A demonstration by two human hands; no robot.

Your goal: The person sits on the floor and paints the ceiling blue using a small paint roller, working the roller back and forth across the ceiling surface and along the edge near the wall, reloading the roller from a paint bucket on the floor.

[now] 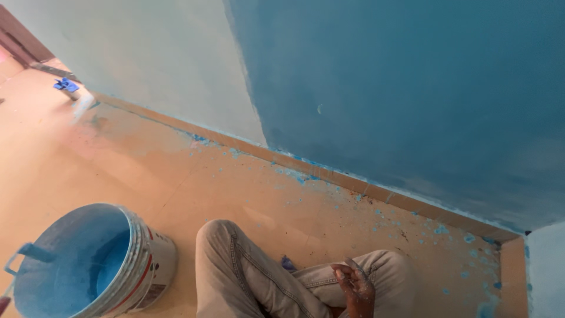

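Observation:
My right hand (355,286), flecked with pale paint, rests on my crossed legs in beige trousers (247,277) at the bottom of the view. Its fingers are loosely apart and hold nothing. A white plastic bucket (154,259) stands tilted on the floor to the left of my knee. Its inside is coated with light blue paint and a blue handle sticks out at its left. My left hand is out of view. A small blue item (287,264) lies on the floor between my legs.
The wall ahead is painted deep blue (412,88) on the right and stays pale (147,53) on the left. A tan skirting strip (329,174) runs along its foot. Blue drips (438,229) speckle the orange floor. A small blue tool (66,85) lies far left.

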